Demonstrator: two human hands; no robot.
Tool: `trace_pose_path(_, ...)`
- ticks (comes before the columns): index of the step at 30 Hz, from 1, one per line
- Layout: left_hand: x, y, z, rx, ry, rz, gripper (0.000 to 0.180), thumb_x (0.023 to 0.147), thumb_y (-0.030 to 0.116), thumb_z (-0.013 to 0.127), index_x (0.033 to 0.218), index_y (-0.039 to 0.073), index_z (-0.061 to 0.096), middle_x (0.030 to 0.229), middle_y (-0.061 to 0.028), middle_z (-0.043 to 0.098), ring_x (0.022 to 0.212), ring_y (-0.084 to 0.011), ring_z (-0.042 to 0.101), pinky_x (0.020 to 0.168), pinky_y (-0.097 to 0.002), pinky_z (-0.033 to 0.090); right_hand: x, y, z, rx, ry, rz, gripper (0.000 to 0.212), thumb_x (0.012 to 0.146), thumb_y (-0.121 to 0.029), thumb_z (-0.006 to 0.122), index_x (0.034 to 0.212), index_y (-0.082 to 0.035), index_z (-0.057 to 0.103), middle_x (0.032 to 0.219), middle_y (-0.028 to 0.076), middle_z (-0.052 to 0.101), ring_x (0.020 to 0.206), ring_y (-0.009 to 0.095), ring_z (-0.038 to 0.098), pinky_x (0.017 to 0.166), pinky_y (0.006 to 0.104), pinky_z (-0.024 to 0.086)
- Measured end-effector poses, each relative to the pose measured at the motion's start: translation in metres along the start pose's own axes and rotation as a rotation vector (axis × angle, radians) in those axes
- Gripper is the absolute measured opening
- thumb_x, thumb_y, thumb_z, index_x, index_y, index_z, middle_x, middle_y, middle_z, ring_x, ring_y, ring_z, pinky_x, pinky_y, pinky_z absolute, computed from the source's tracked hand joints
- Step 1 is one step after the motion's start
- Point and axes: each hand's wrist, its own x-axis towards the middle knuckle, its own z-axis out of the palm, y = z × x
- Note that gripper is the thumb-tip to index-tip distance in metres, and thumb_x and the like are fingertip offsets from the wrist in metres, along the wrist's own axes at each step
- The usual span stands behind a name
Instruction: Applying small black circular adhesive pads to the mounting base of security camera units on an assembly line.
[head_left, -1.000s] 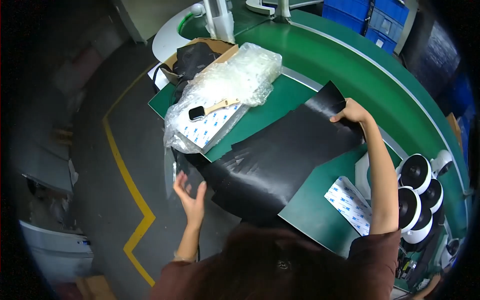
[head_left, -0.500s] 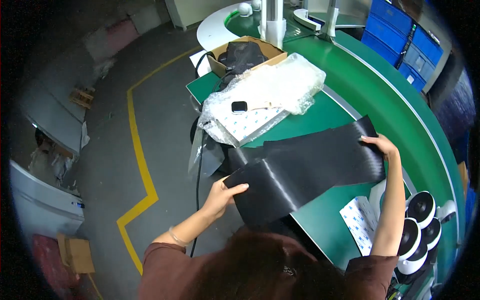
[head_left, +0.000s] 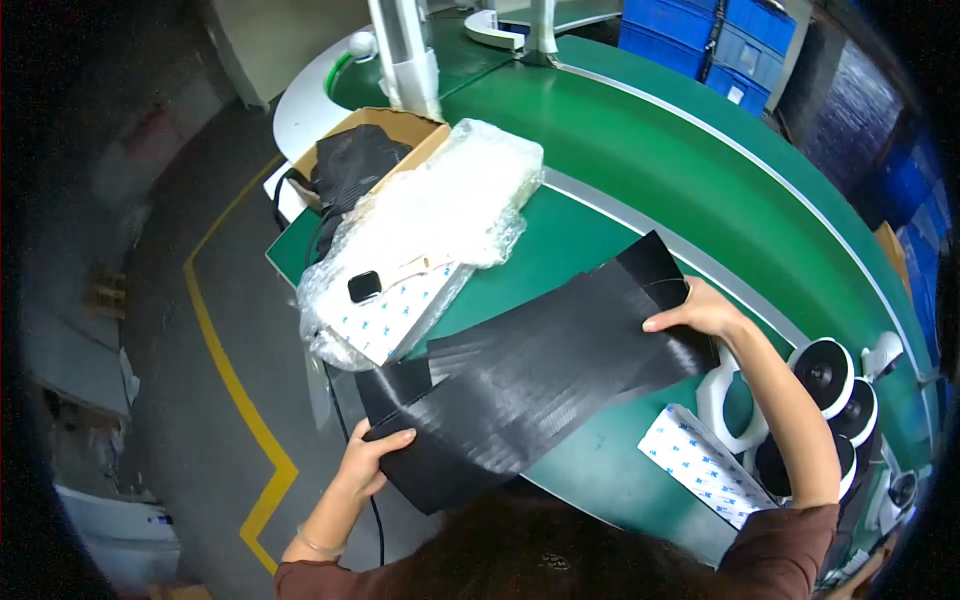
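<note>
A wide, glossy black sheet stretches between my two hands, above the near edge of the green table. It looks folded or doubled, with overlapping layers at its left end and streaks of light across it. My left hand pinches the lower left end, thumb on top and fingers underneath. At the upper right end, my right hand grips the sheet with its thumb on top; the other fingers are partly hidden. Just beyond the sheet, a smartwatch with a pale strap lies on a white sheet with blue marks.
Clear bubble wrap covers a flat pack on the table. Behind it, a cardboard box holds black material. Several round white-and-black units and a blue-patterned white strip lie at right. A green conveyor curves past; blue crates stand beyond.
The view has turned, so the table and surroundings sit further left. My right hand has shifted its hold on the sheet, its thumb now further in from the edge. Both hands still hold it.
</note>
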Motion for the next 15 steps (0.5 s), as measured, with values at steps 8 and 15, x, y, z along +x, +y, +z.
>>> trace_pose_path(8, 0.004, -0.007, 0.002, 0.192, 0.091, 0.059, 0.028, 0.066, 0.001, 0.067, 0.091, 0.001, 0.053, 0.082, -0.0072, 0.059, 0.073, -0.0181, 0.058, 0.070, -0.0293, 0.048, -0.021, -0.046, -0.001, 0.038, 0.199, -0.008, 0.046, 0.047, 0.002, 0.076, 0.090, 0.002, 0.058, 0.086, 0.008, 0.061, 0.078, 0.015, 0.056, 0.075, 0.0271, 0.044)
trace_pose_path(15, 0.006, -0.036, 0.006, -0.164, -0.026, 0.015, 0.034, 0.069, -0.006, 0.059, 0.101, 0.001, 0.050, 0.094, -0.0093, 0.056, 0.085, -0.0205, 0.057, 0.077, -0.0305, 0.046, -0.071, -0.097, -0.005, -0.352, 0.320, -0.389, 0.043, 0.045, -0.008, 0.079, 0.082, 0.000, 0.059, 0.075, 0.006, 0.060, 0.071, 0.014, 0.055, 0.067, 0.0252, 0.042)
